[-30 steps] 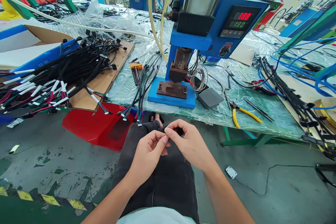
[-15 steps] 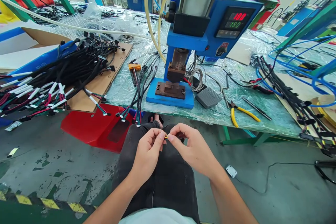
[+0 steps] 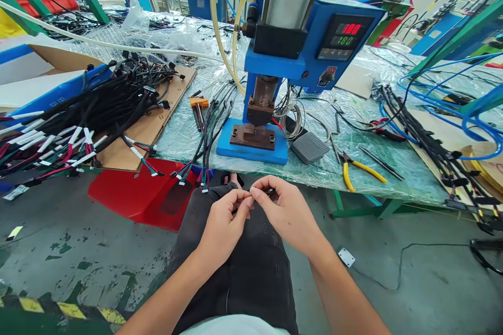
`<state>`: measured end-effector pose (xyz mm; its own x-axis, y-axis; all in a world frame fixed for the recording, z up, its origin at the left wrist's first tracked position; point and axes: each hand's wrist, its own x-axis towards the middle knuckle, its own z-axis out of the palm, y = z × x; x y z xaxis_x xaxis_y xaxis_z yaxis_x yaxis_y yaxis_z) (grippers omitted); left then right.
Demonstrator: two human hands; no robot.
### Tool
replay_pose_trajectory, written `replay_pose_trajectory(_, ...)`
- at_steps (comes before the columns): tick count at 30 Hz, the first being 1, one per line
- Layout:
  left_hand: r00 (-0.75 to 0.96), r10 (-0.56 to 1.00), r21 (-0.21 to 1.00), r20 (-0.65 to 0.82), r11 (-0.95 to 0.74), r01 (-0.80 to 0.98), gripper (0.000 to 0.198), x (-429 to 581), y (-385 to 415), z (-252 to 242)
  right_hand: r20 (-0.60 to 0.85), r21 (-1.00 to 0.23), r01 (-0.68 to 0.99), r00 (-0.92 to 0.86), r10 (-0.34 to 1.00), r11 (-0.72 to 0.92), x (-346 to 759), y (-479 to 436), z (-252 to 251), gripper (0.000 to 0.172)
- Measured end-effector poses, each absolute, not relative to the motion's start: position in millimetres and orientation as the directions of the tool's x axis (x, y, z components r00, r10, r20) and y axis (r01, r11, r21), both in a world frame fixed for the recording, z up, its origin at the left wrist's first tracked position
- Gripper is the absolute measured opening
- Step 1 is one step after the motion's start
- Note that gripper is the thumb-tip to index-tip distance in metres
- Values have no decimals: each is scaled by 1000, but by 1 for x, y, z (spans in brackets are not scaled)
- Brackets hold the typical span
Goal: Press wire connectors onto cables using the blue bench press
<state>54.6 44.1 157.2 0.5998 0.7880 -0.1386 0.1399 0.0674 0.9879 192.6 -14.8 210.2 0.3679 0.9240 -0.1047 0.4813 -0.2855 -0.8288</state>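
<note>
Right hand [image 3: 285,214] is pinching a small dark part [image 3: 270,193] at twelve o'clock over the lap; left hand [image 3: 222,222] is curling close, its grip unclear. Wire harnesses [image 3: 84,110] are lying at ten o'clock, a thinner bundle [image 3: 214,136] at twelve.

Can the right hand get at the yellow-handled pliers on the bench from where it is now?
Probably yes. The right hand is raised in front of the lap, and the yellow-handled pliers lie close to the front edge of the plastic-covered bench. Nothing appears to stand between them, so a short forward reach should do.
</note>
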Motion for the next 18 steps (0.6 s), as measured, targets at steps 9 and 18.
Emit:
replay_pose_trajectory(9, 564, 825, 998, 36, -60, 24, 24, 91, 77, 171, 21, -837, 502, 423, 906, -215, 220, 26, 216, 20)
replay_pose_trajectory(18, 525, 848, 970, -77, 185, -157, 29, 139, 137, 181, 252, -752, 653, 412, 875, -91, 253, 56, 208, 20)
